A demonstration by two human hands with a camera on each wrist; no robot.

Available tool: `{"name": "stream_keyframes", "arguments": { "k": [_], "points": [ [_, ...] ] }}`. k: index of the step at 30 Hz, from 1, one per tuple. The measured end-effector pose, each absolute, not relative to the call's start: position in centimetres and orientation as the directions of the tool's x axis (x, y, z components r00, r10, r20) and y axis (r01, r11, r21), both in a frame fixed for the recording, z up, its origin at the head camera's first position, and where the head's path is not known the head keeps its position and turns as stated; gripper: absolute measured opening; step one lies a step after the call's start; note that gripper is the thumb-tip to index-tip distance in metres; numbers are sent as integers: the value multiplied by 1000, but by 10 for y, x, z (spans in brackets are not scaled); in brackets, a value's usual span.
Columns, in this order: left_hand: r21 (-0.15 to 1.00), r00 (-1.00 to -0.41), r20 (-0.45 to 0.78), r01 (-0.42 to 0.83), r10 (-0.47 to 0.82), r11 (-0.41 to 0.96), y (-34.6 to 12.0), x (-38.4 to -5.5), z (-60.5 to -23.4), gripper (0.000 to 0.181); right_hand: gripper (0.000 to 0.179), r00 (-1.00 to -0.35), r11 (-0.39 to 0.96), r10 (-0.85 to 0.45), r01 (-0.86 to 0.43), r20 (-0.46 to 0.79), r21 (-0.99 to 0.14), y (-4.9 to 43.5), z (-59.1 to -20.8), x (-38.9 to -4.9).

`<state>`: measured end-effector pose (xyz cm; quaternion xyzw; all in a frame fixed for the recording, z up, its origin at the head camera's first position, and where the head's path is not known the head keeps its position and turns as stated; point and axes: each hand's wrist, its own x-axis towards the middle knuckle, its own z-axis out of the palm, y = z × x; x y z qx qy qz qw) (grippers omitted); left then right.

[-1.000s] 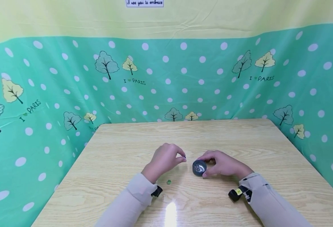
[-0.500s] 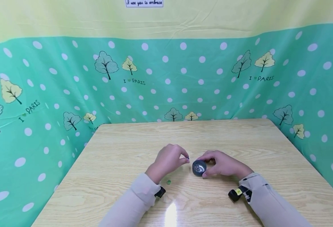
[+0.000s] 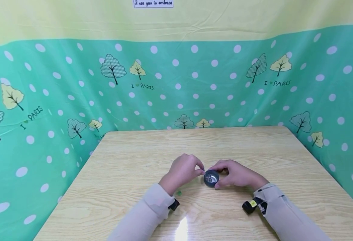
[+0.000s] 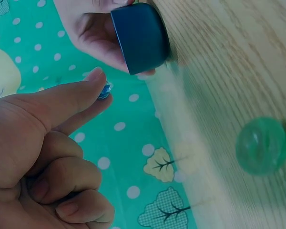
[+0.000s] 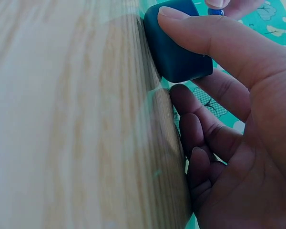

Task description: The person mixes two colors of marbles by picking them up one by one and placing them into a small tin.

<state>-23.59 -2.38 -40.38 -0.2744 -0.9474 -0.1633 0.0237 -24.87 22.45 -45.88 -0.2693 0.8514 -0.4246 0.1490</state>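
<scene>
The left hand (image 3: 183, 170) pinches a small blue bead (image 4: 105, 91) just beside the dark cup (image 4: 142, 38) that the right hand (image 3: 236, 173) grips on the bench (image 3: 221, 217), in an apparent filling step, the next move likely calling for a slight shift and clean release over the cup's open mouth.

The left hand (image 3: 182, 171), pinching a blue marble (image 4: 105, 91), and the dark blue cup (image 4: 144, 39) gripped by the right hand (image 3: 238, 173) bar the middle of the wooden tabletop (image 3: 239, 144). A hand could pass behind them, up to the polka-dot curtain (image 3: 176, 83), or enter between the left sleeve (image 3: 143, 214) and right sleeve (image 3: 287, 214), skirting a green marble (image 4: 262, 146).
</scene>
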Motion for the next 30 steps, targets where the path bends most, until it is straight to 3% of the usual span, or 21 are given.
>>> {"name": "stream_keyframes", "arguments": {
  "k": [30],
  "points": [
    [265, -823, 139, 567, 550, 780, -9, -234, -417, 18, 49, -807, 484, -591, -340, -15, -807, 226, -461, -251]
  ]
}}
